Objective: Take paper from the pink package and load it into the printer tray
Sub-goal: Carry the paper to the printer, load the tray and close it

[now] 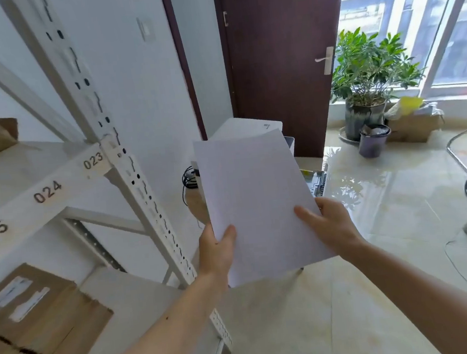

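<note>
1. Two hands hold one thin sheaf of plain white paper sheets [255, 203] in the air, in front of and above the white box-shaped printer [246, 128], which it partly hides.
2. The left hand [216, 252] pinches the sheaf's near-left edge, thumb on top and fingers underneath.
3. The right hand [331, 224] grips the near-right edge the same way, thumb pressed flat on the top sheet.
4. The sheaf looks light and limp: its far end, toward the printer, stands unsupported and curves slightly, so it will likely sag or fan if tipped.
5. Loose sheets slide on one another; I judge that a firm pinch on both long edges, nearer the middle, keeps them squared.
6. The grey pulled-out tray [317, 181] shows just right of the sheaf, below the printer; its slot is mostly hidden.
7. The pink package is not in view.
</note>
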Action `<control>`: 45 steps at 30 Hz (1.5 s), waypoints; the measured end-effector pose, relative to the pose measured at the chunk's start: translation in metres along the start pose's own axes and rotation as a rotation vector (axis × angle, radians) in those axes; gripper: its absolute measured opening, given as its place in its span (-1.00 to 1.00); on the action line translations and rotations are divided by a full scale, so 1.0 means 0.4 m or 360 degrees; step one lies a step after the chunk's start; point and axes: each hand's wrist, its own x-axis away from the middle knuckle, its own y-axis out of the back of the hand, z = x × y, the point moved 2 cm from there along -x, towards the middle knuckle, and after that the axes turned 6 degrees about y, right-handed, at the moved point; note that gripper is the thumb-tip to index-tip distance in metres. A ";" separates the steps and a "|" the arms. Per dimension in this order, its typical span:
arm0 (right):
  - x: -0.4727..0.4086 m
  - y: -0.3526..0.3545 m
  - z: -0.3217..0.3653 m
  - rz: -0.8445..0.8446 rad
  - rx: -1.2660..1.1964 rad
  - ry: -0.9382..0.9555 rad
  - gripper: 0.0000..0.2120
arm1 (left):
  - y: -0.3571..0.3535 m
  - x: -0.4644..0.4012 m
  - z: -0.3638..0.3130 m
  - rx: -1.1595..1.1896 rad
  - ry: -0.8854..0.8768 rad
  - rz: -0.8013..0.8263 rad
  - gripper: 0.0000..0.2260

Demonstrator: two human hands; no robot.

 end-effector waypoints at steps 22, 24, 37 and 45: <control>-0.749 0.272 -0.344 0.0287 -0.0045 -0.0163 -0.68 | -0.629 -0.495 0.009 0.0163 0.0225 -0.0117 -0.78; -0.825 0.271 -0.373 0.0309 -0.0031 -0.0204 -0.72 | -0.662 -0.547 0.005 0.0186 0.0218 -0.0132 -0.79; -1.206 0.261 -0.485 0.0471 0.0008 -0.0200 -0.76 | -0.840 -0.808 -0.037 0.0245 0.0297 -0.0287 -0.74; -1.389 0.222 -0.554 0.0797 0.0093 -0.0036 -0.76 | -0.947 -0.871 -0.021 0.0394 0.0338 -0.0642 -0.76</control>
